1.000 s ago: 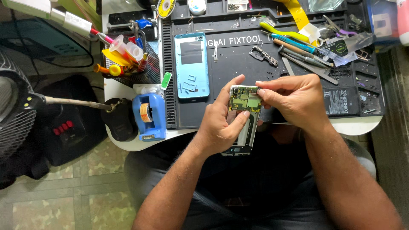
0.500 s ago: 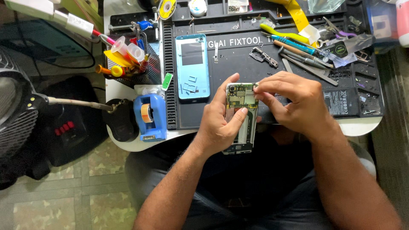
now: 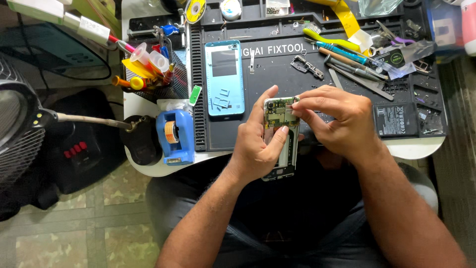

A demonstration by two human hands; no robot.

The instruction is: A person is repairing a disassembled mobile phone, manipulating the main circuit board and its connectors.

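Your left hand (image 3: 258, 149) holds the opened phone (image 3: 281, 136) upright above the near edge of the desk (image 3: 163, 168), its grip clamped around the body with the thumb lying across the middle and the index finger raised along the left side. Your right hand (image 3: 337, 121) is at the top right corner of the phone, the thumb and index finger pinched together on the green circuit board (image 3: 277, 111); whether a small part sits between the fingertips I cannot tell, it is too small to see. Compared with one second ago, the phone has come a little higher and nearer to the black work mat (image 3: 277, 74), and your right hand has moved from covering the top of the phone to its right edge, so more of the board is uncovered now. I judge this means the work on the upper corner continues and the fingers have only changed their place for a finer hold. The blue back cover (image 3: 225, 79) lies flat on the mat to the left, well apart from the phone, and the black battery (image 3: 395, 120) lies on the right side of the mat. A blue tape dispenser (image 3: 173, 135) stands at the left edge of the desk.
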